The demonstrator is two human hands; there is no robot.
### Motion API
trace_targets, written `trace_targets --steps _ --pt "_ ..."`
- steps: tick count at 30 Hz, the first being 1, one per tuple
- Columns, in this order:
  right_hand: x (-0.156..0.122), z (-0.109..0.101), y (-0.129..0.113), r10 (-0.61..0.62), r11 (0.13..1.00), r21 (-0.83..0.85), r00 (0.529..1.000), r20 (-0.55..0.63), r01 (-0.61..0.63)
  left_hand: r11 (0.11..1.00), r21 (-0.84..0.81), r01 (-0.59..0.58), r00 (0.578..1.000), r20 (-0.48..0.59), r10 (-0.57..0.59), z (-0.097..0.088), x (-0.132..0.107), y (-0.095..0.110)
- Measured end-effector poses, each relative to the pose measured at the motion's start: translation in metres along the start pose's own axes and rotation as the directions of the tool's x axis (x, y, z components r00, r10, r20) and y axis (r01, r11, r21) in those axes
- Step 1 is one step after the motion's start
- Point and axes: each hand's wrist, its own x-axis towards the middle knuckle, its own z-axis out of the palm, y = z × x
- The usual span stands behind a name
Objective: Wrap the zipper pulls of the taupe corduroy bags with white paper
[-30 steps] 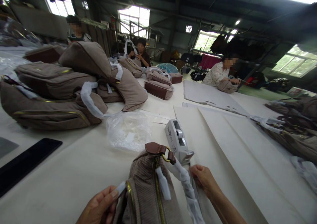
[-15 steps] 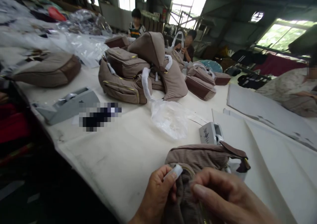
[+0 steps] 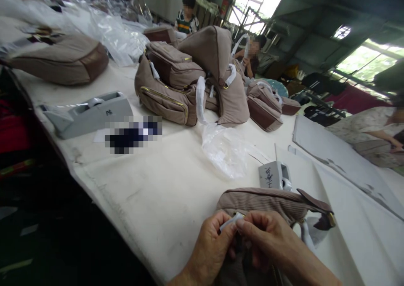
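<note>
A taupe ribbed bag (image 3: pixel 268 201) with a brown leather tab and gold ring lies on the white table (image 3: pixel 151 185) right in front of me. My left hand (image 3: pixel 210 246) and my right hand (image 3: pixel 271 239) meet at the bag's near edge. Both pinch a small white wrapped zipper pull (image 3: pixel 230 221) between thumbs and fingertips. A grey tape dispenser (image 3: pixel 273 175) with black writing stands just behind the bag.
A second grey tape dispenser (image 3: pixel 90 114) lies at the left table edge. A pile of taupe bags (image 3: pixel 189 79) and a clear plastic bag (image 3: pixel 225 149) lie mid-table. Grey paper sheets (image 3: pixel 341 159) cover the right. Other people sit at the far side and right.
The view has swung left and down. The bag has turned onto its side, and my right hand has left the wrapped strap to join the left hand on the zipper pull.
</note>
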Motion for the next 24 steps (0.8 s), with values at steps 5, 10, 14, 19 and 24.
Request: trace_targets --steps 5,10,14,19,24 --pt "0.007 -0.001 0.0 0.079 0.995 -0.051 0.994 -0.071 -0.083 1.0 0.023 -0.016 0.999 0.032 0.015 0.001 0.0 0.001" --pt "0.012 -0.003 0.004 0.113 0.986 -0.112 0.986 -0.119 -0.127 0.999 0.036 -0.011 0.998 0.058 0.009 0.0 0.001 0.004" --pt "0.012 -0.005 0.009 0.105 0.984 -0.131 0.987 -0.123 -0.121 0.999 0.046 -0.007 0.998 0.066 0.004 -0.001 0.003 0.005" --pt "0.005 -0.007 0.01 0.086 0.988 -0.117 0.991 -0.107 -0.098 0.999 0.049 0.008 0.997 0.08 -0.012 -0.001 0.004 0.006" --pt "0.002 -0.011 0.018 0.075 0.989 -0.12 0.994 -0.082 -0.085 0.997 0.035 0.074 0.993 0.09 -0.076 0.001 0.005 0.015"
